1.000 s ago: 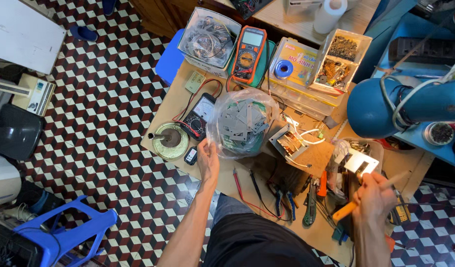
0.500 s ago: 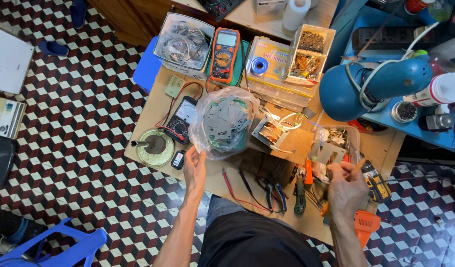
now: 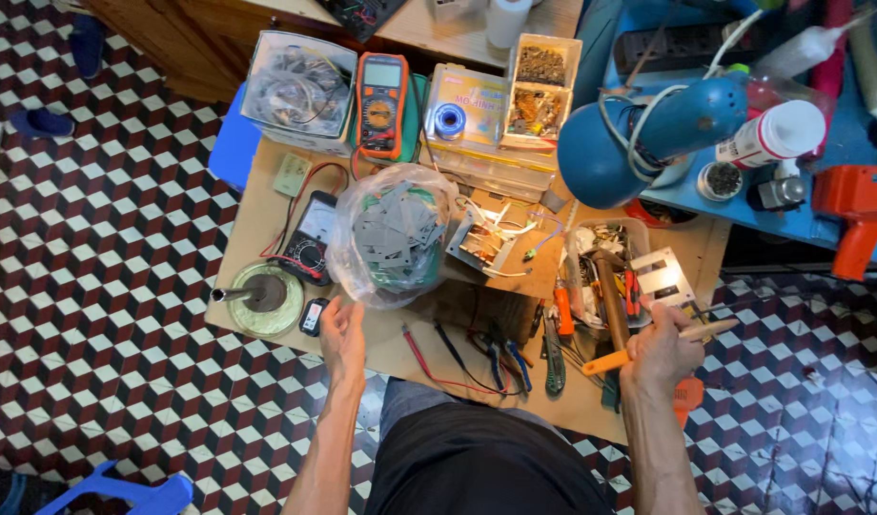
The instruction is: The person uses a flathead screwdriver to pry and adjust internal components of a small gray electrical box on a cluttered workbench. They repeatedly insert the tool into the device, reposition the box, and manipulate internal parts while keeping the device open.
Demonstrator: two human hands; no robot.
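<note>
Although the clear plastic bag (image 3: 391,238) looks bulky, it is filled with thin grey flat pieces, so it is judged heavy for its size and soft in the wall — the film may be slippery and could tear on sharp edges, and it is best supported from below or gathered at the neck. It stands at the middle of the wooden worktable (image 3: 257,200), with the left hand (image 3: 342,329) at its lower edge, fingers loosely curled and slightly apart. The right hand (image 3: 660,351) is closed around a pale wooden-handled tool (image 3: 691,332). Around them a multimeter (image 3: 381,91), pliers (image 3: 500,358), a blue lamp (image 3: 639,143) and parts boxes are crowded; below, a checkered tile floor (image 3: 105,219) is seen.
</note>
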